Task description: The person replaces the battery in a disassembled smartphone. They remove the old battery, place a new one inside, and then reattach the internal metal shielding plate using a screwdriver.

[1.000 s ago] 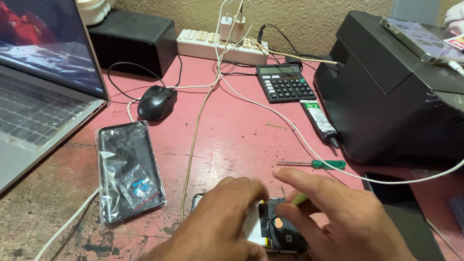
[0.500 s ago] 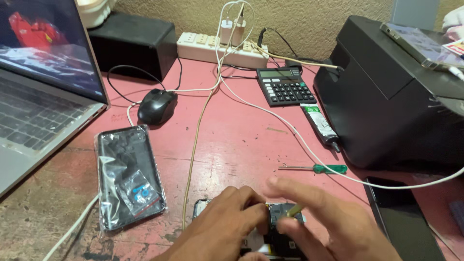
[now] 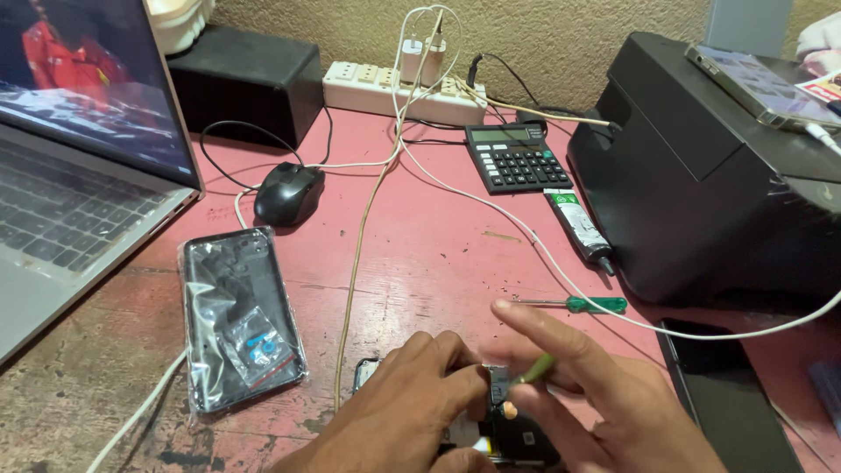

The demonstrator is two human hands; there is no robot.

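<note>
An opened black phone lies near the front edge of the red table, its inner parts showing. My left hand rests over its left half and pins it down with bent fingers. My right hand holds a thin green-handled tool pinched between thumb and middle finger, tip pointing down into the phone, forefinger stretched out to the left. Most of the phone is hidden under both hands.
A phone back cover in a plastic bag lies left. A green-handled screwdriver, glue tube, calculator, mouse, power strip, printer, dark screen panel, laptop and cables surround.
The view has shifted so the hands sit lower in the frame. My right hand has drawn in over the phone, and the green tool now shows in its fingers.
</note>
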